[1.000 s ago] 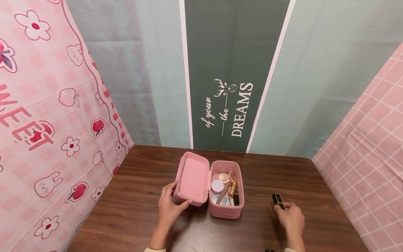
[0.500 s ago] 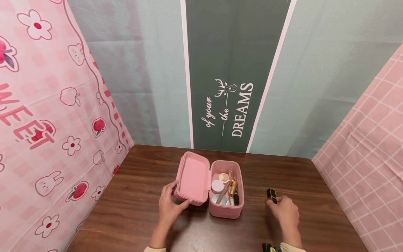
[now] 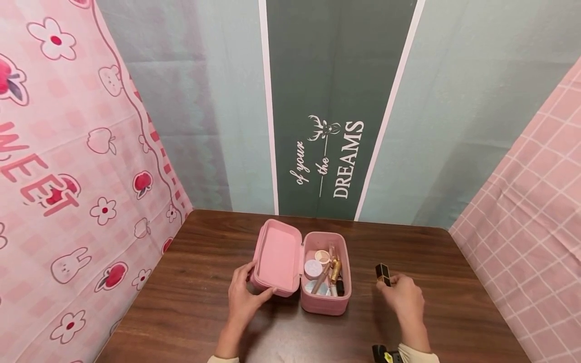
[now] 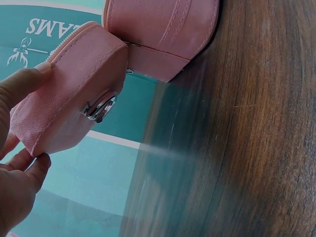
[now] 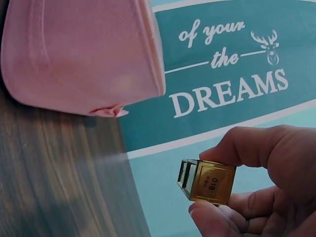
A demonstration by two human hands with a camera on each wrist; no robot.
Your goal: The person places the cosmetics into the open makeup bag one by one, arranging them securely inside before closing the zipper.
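A pink cosmetic case [image 3: 325,305] stands on the wooden table with its lid [image 3: 278,257] swung out to the left. My left hand [image 3: 243,295] holds the lid's outer end, thumb on the zip edge and fingers beneath. In the left wrist view a metal ring fitting [image 4: 101,107] shows on the lid's top. Right of the case, my right hand [image 3: 405,297] pinches a black and gold lipstick [image 3: 383,273] between thumb and fingers. Its gold base, marked 018, faces the right wrist camera. Inside the case lie a round lilac compact [image 3: 313,269], a gold tube [image 3: 336,271] and several other cosmetics.
The brown table [image 3: 204,252] runs back to a green and teal cloth backdrop [image 3: 336,75]. Pink printed cloth [image 3: 68,151] hangs at the left, pink checked cloth [image 3: 535,217] at the right. A black strapped device [image 3: 386,355] is on the right wrist.
My right hand has moved left and slightly farther from me with the lipstick, nearer the case. The left hand keeps its hold on the lid in the same place.
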